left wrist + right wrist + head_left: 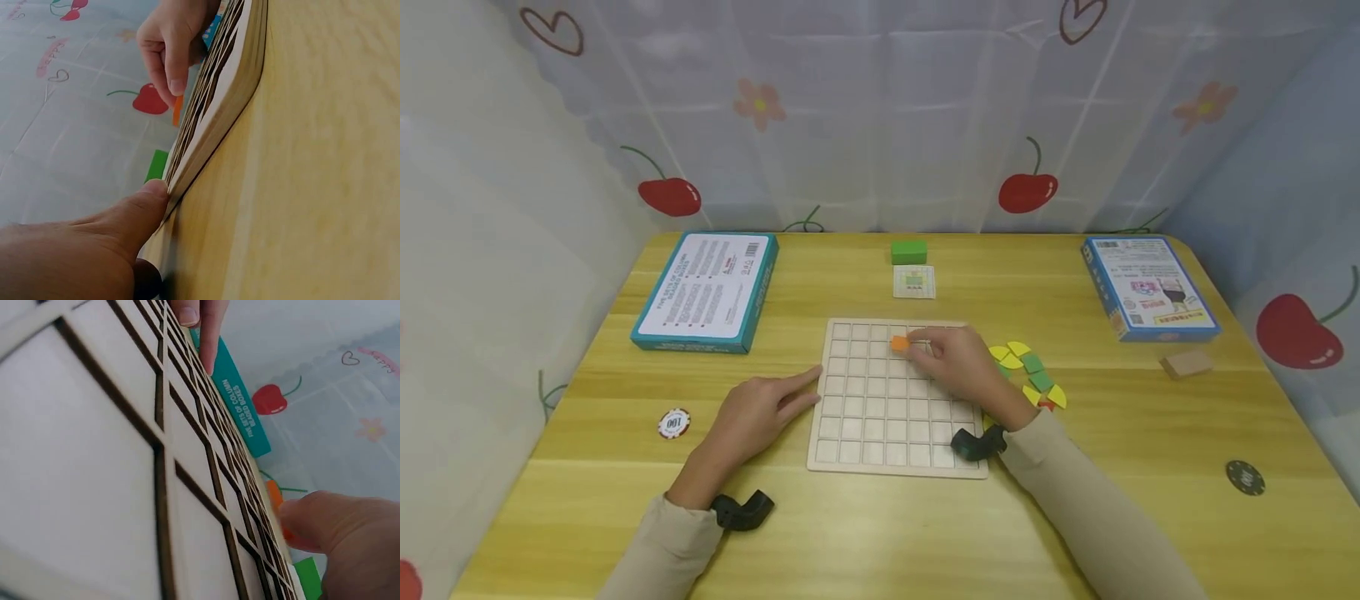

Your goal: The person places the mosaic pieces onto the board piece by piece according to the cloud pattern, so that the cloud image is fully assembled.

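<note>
left grip (758, 410) lies flat, fingers straight; right grip (951, 360) pinches (fingertips curled together).

Head view high, looks down on table; both wrist views skim close along grid board (895, 400).

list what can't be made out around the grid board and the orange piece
- Orange piece: in the head view the right hand covers its near side; full shape unclear.
- Grid board: cells under that hand are hidden; both wrist views cut the board off.
- Coloured pieces: some lie behind the right wrist, so no count.
- Card: print too small.
- Left hand: the left wrist view shows only the thumb.
</note>
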The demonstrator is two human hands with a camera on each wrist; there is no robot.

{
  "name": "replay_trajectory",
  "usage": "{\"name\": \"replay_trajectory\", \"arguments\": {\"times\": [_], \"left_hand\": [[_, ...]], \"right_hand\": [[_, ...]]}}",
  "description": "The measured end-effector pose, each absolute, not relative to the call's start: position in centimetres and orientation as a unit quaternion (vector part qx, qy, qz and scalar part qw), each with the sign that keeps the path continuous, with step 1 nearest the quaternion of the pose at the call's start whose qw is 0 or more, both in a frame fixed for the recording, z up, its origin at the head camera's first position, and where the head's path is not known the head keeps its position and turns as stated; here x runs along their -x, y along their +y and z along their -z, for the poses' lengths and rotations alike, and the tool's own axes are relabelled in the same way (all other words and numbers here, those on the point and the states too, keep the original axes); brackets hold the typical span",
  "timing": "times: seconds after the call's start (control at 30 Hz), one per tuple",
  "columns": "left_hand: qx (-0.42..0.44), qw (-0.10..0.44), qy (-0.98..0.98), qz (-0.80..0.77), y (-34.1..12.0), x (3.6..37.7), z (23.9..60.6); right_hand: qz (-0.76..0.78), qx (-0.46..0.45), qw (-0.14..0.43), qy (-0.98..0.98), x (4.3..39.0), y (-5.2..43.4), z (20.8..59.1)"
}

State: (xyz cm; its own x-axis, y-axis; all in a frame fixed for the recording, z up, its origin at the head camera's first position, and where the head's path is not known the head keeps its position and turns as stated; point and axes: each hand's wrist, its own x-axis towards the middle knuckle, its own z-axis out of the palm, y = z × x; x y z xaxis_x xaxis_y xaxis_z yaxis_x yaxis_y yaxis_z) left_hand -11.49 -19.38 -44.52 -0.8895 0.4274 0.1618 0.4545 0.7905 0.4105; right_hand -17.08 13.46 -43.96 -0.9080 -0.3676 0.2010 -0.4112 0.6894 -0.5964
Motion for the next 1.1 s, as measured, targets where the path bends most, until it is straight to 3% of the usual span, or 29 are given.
{"name": "replay_trajectory", "arguments": {"times": [0.6, 1.1], "left_hand": [[0.236, 0.037, -0.944, 0.228, -19.32, 11.34, 44.33], [0.232, 0.033, -0.946, 0.225, -19.34, 11.39, 44.53]], "right_hand": [[-0.269, -0.229, 0.034, -0.935, 16.82, 13.31, 44.43], [-0.332, -0.191, 0.048, -0.922, 16.46, 13.64, 44.91]]}}
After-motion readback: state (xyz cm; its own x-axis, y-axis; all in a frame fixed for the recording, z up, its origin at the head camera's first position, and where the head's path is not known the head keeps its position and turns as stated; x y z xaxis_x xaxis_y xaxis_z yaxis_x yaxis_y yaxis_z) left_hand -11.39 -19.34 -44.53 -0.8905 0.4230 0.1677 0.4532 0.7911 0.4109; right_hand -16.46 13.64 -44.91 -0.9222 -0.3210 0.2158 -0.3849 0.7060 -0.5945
